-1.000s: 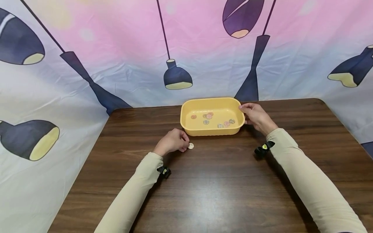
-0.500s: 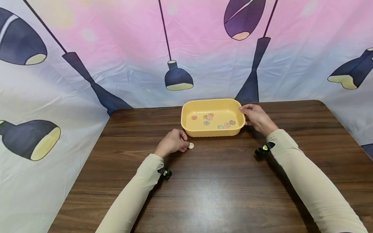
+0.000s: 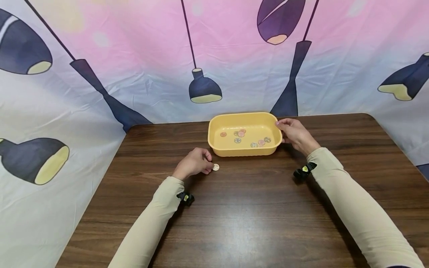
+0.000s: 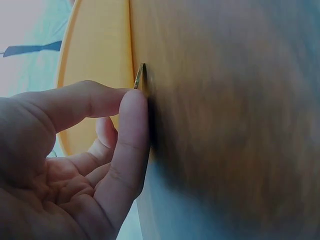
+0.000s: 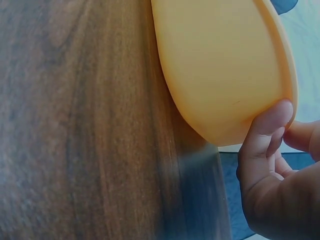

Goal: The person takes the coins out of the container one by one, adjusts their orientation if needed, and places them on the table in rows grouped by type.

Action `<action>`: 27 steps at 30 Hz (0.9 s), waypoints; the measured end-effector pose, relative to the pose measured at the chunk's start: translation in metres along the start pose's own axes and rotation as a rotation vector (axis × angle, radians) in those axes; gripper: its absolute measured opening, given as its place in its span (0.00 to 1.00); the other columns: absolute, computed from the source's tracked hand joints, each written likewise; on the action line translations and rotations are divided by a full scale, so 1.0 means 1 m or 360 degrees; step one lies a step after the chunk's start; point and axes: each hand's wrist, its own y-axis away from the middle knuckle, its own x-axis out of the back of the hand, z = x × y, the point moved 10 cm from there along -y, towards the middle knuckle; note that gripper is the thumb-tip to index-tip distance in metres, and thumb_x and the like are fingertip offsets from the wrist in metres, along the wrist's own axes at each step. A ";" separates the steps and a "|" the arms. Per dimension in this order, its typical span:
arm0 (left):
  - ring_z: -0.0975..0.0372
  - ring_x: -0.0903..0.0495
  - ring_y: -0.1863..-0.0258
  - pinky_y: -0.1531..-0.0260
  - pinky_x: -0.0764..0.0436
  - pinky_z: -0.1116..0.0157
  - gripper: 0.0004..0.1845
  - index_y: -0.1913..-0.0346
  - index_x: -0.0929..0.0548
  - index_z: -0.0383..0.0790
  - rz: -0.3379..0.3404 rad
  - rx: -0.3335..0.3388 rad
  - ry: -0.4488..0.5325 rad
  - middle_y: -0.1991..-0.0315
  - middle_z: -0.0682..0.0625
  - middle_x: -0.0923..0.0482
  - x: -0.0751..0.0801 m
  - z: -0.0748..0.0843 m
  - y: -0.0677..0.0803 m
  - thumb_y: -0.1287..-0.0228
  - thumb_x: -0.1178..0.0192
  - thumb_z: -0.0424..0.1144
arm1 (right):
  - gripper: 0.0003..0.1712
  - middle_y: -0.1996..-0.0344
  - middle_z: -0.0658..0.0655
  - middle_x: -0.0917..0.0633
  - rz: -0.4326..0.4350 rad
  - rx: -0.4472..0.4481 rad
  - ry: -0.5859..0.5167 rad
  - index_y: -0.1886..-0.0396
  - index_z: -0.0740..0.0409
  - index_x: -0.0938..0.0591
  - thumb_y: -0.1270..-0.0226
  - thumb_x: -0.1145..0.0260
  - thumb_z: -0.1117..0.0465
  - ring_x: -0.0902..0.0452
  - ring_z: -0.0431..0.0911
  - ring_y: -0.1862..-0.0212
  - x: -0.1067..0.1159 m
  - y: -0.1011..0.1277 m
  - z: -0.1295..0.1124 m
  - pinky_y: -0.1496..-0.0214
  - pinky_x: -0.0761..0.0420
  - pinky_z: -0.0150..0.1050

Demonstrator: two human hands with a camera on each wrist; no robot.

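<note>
A small silver coin (image 3: 216, 167) lies on the dark wooden table (image 3: 254, 208), just in front of a yellow plastic tray (image 3: 243, 115). My left hand (image 3: 209, 166) has its fingers curled, and thumb and forefinger pinch the coin's left edge. In the left wrist view the coin (image 4: 139, 76) is tipped up off the wood at the fingertips (image 4: 131, 100), with the tray (image 4: 95, 60) behind it. My right hand (image 3: 280, 130) grips the tray's right end, thumb on the rim. The right wrist view shows its fingers (image 5: 267, 125) against the tray's outer wall (image 5: 220, 65). Several coins (image 3: 249, 138) lie inside the tray.
A printed cloth backdrop (image 3: 140, 63) with lamp shapes hangs right behind the table's far edge and drapes down its left side. Small black wrist cameras (image 3: 303, 172) sit on both beige sleeves. The table's rounded corners and side edges are in view.
My left hand has drawn the coin slightly to the left along the table. The right hand and the tray have stayed put.
</note>
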 end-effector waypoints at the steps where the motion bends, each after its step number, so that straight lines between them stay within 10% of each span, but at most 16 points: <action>1: 0.61 0.16 0.75 0.68 0.12 0.64 0.07 0.63 0.23 0.33 -0.0004 0.0004 -0.0006 0.71 0.44 0.19 0.002 -0.002 0.000 0.33 0.33 0.25 | 0.29 0.51 0.57 0.24 0.0002 -0.0001 -0.0001 0.28 0.66 0.33 0.13 0.46 0.49 0.21 0.40 0.64 0.000 0.000 0.000 0.67 0.17 0.30; 27: 0.63 0.19 0.76 0.71 0.15 0.68 0.09 0.60 0.24 0.32 -0.0094 0.0126 -0.0002 0.73 0.47 0.23 0.036 -0.035 0.009 0.33 0.32 0.26 | 0.30 0.48 0.57 0.25 0.0018 -0.0030 0.0025 0.26 0.66 0.34 0.13 0.46 0.49 0.22 0.40 0.61 -0.002 -0.001 -0.001 0.66 0.18 0.30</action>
